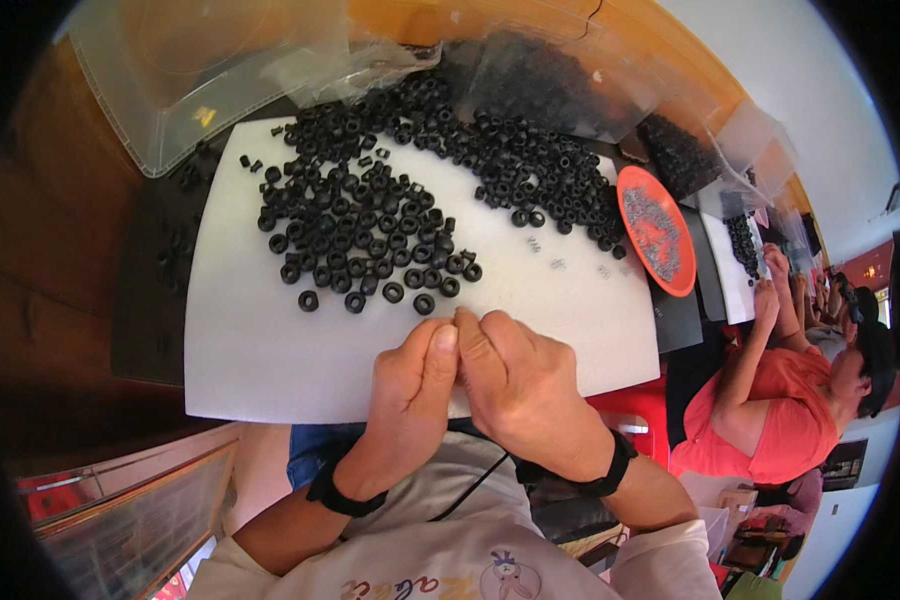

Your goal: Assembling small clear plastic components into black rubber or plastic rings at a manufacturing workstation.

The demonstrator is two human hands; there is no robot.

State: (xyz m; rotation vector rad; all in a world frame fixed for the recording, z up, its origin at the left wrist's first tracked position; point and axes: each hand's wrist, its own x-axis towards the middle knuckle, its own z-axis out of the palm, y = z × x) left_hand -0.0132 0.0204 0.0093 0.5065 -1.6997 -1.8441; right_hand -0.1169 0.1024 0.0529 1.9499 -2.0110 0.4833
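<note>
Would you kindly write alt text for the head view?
Two bare hands, left hand and right hand, meet fingertip to fingertip over a white foam board strewn with small black rubber rings; an orange round tray sits right.

Rings (370, 215) uncountable; one orange tray (656, 230); two hands.

The picture is bright, like daytime. The white board (270, 350) in the middle shines the most, and the wall at the upper right looks washed out. Small soft shadows sit under the black rings (370, 230). The clear plastic tub (170, 90) at the upper left has pale glare. The corners are black, straight edges bend near the rim, and the far right looks small and fuzzy.
</note>
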